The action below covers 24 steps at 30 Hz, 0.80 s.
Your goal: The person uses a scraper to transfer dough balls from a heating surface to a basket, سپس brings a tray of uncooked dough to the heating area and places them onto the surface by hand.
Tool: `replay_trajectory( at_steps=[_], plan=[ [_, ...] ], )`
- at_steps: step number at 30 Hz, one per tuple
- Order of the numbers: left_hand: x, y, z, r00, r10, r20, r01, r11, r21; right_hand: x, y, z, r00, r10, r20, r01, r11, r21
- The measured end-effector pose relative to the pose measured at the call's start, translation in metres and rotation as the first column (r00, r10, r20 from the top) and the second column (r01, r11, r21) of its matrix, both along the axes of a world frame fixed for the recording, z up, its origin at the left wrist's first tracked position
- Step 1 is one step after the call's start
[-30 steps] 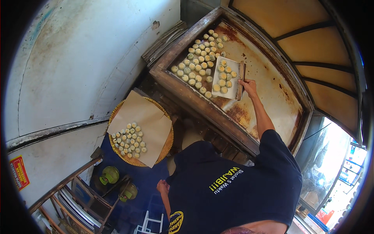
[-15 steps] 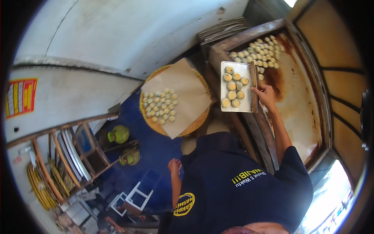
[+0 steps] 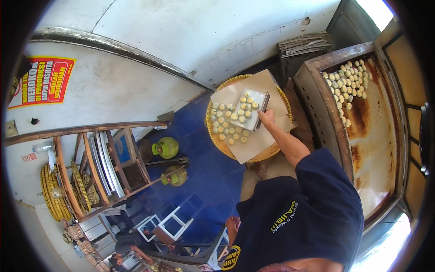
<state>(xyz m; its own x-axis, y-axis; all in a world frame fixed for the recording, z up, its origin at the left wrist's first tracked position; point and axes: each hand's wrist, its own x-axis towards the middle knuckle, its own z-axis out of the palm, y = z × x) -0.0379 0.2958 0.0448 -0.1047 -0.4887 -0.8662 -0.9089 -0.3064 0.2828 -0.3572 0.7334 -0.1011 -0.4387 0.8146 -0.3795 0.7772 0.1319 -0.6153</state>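
Note:
A flat metal scoop tray (image 3: 259, 96) with a wooden back edge is gripped along that edge by my right hand (image 3: 266, 117). Several round, pale-topped pastries (image 3: 248, 106) lie on it. The tray is over a round woven basket (image 3: 210, 131) lined with brown paper (image 3: 267, 138); whether it touches the paper I cannot tell. More pastries (image 3: 220, 120) sit on the paper, left of and below the tray. My left hand (image 3: 233, 223) hangs low beside my body, fingers curled, with nothing visible in them.
On the right stands a large griddle (image 3: 376, 181) with a raised metal frame and pastries (image 3: 348, 84) at its far end. Stacked flat sheets (image 3: 304, 46) lie behind the basket. Green gas cylinders (image 3: 166, 148), a wooden rack (image 3: 93, 172) and white stools (image 3: 174, 222) are at left.
My right hand has carried the loaded tray left from the griddle's edge to over the basket. The view has shifted, and my left hand remains low at my side.

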Motion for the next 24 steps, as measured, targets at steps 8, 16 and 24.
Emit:
replay_trajectory(
  at_steps=[8, 16, 24],
  plan=[
    [0.010, -0.024, -0.006, 0.999, -0.025, 0.028, 0.025, 1.000, 0.010, 0.014, 0.031, 0.087, 0.995, 0.070, 0.068, -0.055, 0.979, -0.198],
    [-0.079, 0.035, -0.043, 0.907, -0.418, -0.049, 0.421, 0.900, 0.116, 0.206, 0.205, 0.251, 0.920, -0.368, -0.135, 0.391, 0.883, 0.261],
    [-0.177, 0.101, -0.028, 0.794, -0.600, -0.099, 0.604, 0.797, 0.008, 0.385, 0.465, 0.209, 0.727, -0.623, 0.291, 0.455, 0.753, 0.476]
  ],
)
